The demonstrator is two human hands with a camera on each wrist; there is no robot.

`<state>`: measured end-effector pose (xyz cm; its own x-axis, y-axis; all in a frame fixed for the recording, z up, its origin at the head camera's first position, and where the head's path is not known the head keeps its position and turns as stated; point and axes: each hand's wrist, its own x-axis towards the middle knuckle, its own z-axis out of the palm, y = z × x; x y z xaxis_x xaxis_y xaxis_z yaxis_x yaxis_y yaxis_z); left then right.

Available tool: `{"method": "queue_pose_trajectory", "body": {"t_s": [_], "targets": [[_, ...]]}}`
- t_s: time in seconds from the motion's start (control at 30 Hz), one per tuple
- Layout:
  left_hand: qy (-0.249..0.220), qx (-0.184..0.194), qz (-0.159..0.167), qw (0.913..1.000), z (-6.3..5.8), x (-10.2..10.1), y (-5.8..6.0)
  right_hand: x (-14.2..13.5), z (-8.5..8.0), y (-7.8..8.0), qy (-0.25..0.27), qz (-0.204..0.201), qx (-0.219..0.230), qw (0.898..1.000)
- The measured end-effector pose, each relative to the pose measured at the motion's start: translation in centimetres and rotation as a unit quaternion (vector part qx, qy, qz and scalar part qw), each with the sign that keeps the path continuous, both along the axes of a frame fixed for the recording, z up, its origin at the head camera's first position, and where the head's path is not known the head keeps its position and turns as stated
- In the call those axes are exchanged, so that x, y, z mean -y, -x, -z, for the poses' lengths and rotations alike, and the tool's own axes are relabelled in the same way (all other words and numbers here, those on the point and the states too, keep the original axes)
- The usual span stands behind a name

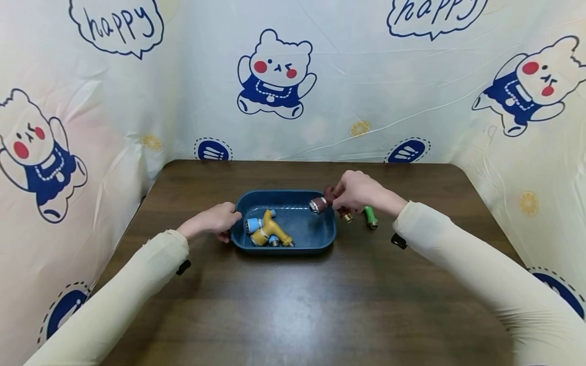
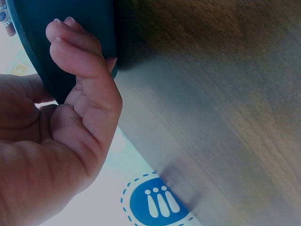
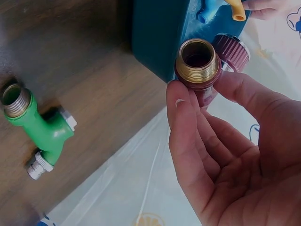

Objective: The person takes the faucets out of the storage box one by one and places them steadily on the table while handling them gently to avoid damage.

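- One maroon threaded pipe fitting [image 3: 202, 73] was held over the right-hand end of the tray, its chrome-collared end pointed inward and its brass-threaded end kept outside the rim.
- The fitting was pinched by the right hand [image 1: 359, 190], between the thumb and the curled fingers.
- One dark blue rectangular tray [image 1: 306, 223] with rounded corners was set on the table; its left end was clamped between the thumb and fingers of the left hand [image 1: 214, 219].
- In the tray's left half, one yellow branched pipe fitting [image 1: 270, 227] was seen laid across light blue fitting parts [image 1: 254, 225]; three blue ends were exposed, but whether they belonged to one fitting or more could not be told.
- One green branched pipe fitting [image 3: 44, 132] was left on the table, to the right of the tray.
- All of this was carried by one brown wood-grain table [image 1: 293, 295].
- The table was backed and flanked by a pale printed curtain [image 1: 357, 76], on which three bears and two "happy" bubbles were seen.
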<state>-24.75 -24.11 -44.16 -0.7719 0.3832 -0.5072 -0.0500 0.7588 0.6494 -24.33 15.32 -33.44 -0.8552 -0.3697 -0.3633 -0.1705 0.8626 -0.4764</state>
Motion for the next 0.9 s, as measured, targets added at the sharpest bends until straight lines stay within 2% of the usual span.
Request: {"method": "queue_pose_trajectory", "body": {"t_s": [0.03, 0.1, 0.2, 0.3, 0.47, 0.53, 0.57, 0.7, 0.77, 0.83, 0.9], "targets": [[0.000, 0.000, 0.000, 1.0000, -0.2, -0.1, -0.1, -0.1, 0.0, 0.0, 0.000, 0.001, -0.002, 1.000], [0.009, 0.000, -0.008, 0.9999, -2.0, -1.0, -1.2, -0.3, -0.1, 0.0, 0.000, 0.003, -0.005, 1.000], [0.016, -0.010, -0.012, 0.9997, -4.0, -2.1, -2.7, -0.6, -0.1, 0.0, 0.004, 0.013, -0.006, 1.000], [0.016, -0.020, -0.009, 0.9996, -4.6, -2.3, -3.1, -0.9, -0.1, 0.2, 0.006, 0.021, -0.003, 1.000], [0.012, -0.020, -0.008, 0.9997, -4.5, -2.1, -2.8, -1.3, -0.1, 0.3, 0.005, 0.019, -0.006, 1.000], [0.008, -0.016, -0.001, 0.9998, -3.8, -1.7, -2.3, -1.4, -0.1, 0.2, 0.005, 0.019, -0.010, 1.000], [0.011, -0.013, -0.004, 0.9998, -3.0, -1.3, -1.8, -1.6, 0.0, 0.2, 0.005, 0.018, -0.013, 1.000], [0.016, 0.000, -0.010, 0.9998, 2.2, 1.0, 1.2, -1.9, 0.1, 0.0, 0.009, 0.014, -0.015, 1.000], [0.016, 0.010, -0.029, 0.9994, 4.7, 2.0, 2.6, -2.1, 0.1, -0.1, 0.011, 0.012, -0.016, 1.000], [0.013, 0.018, -0.040, 0.9990, 5.8, 2.4, 3.3, -2.4, 0.1, -0.2, 0.015, 0.013, -0.016, 1.000], [0.015, 0.010, -0.032, 0.9993, 5.4, 2.1, 3.1, -2.6, 0.0, -0.2, 0.020, 0.016, -0.018, 1.000]]}}
